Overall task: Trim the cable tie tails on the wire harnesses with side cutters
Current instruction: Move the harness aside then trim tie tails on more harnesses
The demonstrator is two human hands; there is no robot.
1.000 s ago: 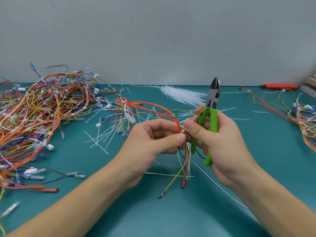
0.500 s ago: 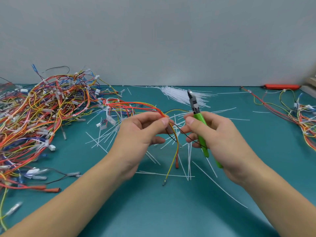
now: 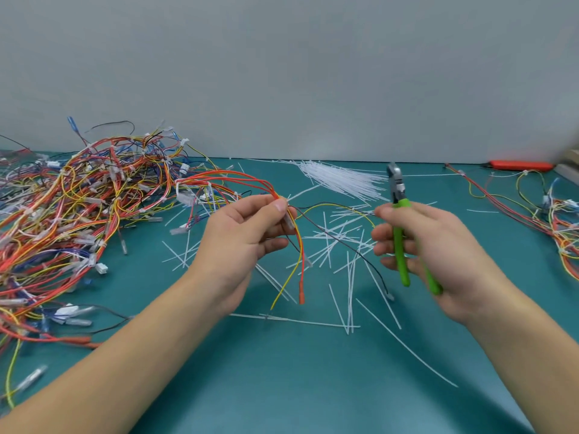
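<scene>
Hands now drawing apart, left hand [image 3: 247, 233] pinching the wire harness [image 3: 294, 227], right hand [image 3: 419, 245] pulling away from it, grip wrapping the green side cutters [image 3: 399, 220], nose up.

Harness pile [image 3: 72, 220] left of offcuts [image 3: 338, 245]

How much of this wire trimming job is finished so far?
Done: cut white tie tails litter the teal mat. In hand: the left hand pinches a red and yellow wire harness, and the right hand grips green-handled side cutters. Left: probably the big tangled harness pile.
</scene>
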